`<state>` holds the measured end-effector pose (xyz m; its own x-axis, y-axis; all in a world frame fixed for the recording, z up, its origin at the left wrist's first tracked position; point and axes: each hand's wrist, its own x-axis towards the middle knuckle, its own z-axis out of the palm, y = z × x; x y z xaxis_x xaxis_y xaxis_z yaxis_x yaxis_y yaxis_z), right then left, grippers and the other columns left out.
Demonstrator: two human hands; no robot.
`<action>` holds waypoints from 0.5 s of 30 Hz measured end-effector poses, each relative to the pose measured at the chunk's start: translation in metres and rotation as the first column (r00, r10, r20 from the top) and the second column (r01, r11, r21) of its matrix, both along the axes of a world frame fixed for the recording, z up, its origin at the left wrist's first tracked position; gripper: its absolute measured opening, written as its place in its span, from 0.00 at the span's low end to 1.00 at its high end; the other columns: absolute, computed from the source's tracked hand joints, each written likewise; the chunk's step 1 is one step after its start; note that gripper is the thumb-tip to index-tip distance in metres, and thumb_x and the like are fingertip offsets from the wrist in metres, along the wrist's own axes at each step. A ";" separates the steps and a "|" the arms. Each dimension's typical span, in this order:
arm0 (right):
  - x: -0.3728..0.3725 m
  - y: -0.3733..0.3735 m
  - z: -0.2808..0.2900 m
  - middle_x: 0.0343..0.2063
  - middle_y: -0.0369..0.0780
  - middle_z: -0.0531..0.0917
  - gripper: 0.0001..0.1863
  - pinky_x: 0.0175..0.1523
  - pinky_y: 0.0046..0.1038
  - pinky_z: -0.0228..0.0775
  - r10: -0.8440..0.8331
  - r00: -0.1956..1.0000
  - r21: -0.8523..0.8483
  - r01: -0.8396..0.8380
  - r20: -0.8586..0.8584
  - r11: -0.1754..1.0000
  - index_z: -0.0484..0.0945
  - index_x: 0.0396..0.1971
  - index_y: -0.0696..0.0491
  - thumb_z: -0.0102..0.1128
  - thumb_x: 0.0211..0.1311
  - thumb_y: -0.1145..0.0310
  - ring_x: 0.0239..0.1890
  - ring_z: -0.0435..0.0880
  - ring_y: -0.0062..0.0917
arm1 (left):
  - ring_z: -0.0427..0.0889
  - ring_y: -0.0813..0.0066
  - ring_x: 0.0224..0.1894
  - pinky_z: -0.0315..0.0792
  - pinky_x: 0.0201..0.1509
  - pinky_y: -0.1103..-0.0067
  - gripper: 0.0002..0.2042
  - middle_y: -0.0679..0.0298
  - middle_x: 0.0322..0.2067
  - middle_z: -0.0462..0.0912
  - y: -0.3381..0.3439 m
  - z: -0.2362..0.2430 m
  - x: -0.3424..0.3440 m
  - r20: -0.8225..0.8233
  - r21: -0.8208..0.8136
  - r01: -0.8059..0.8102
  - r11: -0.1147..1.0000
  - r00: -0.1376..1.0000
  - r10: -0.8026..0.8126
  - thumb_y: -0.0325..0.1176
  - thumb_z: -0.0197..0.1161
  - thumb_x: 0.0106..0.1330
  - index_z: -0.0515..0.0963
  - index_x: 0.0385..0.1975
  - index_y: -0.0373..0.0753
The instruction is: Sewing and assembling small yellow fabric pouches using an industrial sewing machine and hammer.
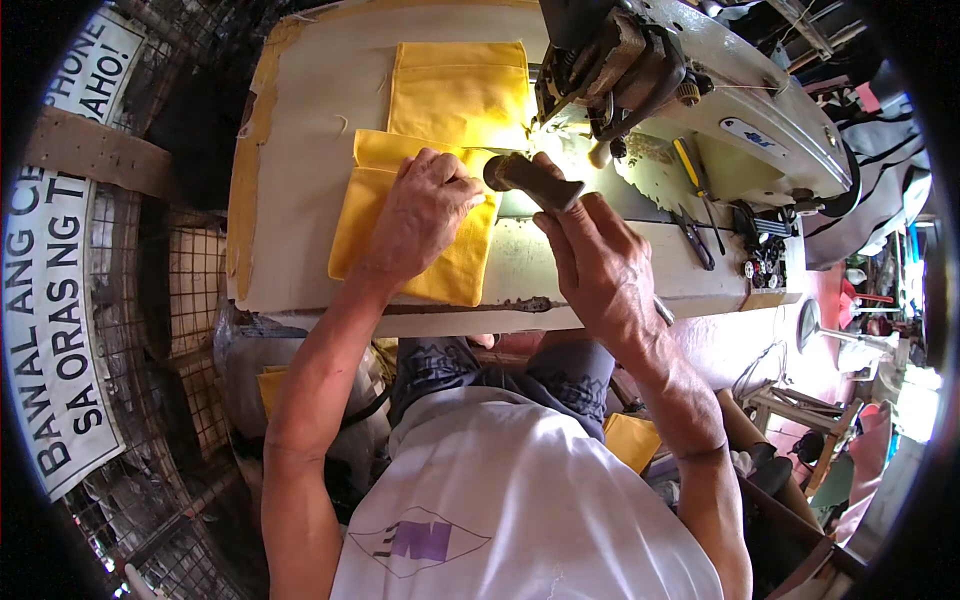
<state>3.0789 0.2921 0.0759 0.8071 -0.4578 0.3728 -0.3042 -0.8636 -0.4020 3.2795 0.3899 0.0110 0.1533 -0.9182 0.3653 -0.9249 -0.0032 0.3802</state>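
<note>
Pressing flat on a folded piece of bright yellow fabric (420, 215), left hand (425, 215) with fingers spread and palm down. Gripping a dark brown wooden-handled tool (532, 182), right hand (600, 265) closed around it, holding the tool's tip at the yellow fabric's right edge, just beside the left hand's fingertips. Lying on a worn cream-painted sewing table (300, 150), the fabric reaching back toward a grey industrial sewing machine (690, 90). Resting on the table to the right, a yellow-handled screwdriver (692, 170) and dark scissors (695, 240). Hanging at far left, a white sign with black lettering (50, 330) against wire mesh (200, 290). Crowding the room at right, assorted clutter.
</note>
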 end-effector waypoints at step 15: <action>-0.001 -0.010 -0.001 0.24 0.41 0.74 0.29 0.27 0.41 0.73 -0.035 0.975 -0.101 0.013 -0.220 0.995 0.66 0.68 0.43 0.58 0.68 0.65 0.23 0.78 0.36 | 0.75 0.62 0.45 0.69 0.52 0.67 0.07 0.64 0.37 0.77 0.000 0.001 -0.003 0.017 -0.076 0.004 0.997 1.000 -0.002 0.30 0.67 0.60 0.83 0.37 0.41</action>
<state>3.0778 0.2825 0.0749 0.8639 -0.4480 0.2301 -0.3969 -0.8869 -0.2363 3.2763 0.3896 0.0119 0.1438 -0.8879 0.4370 -0.9311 0.0282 0.3637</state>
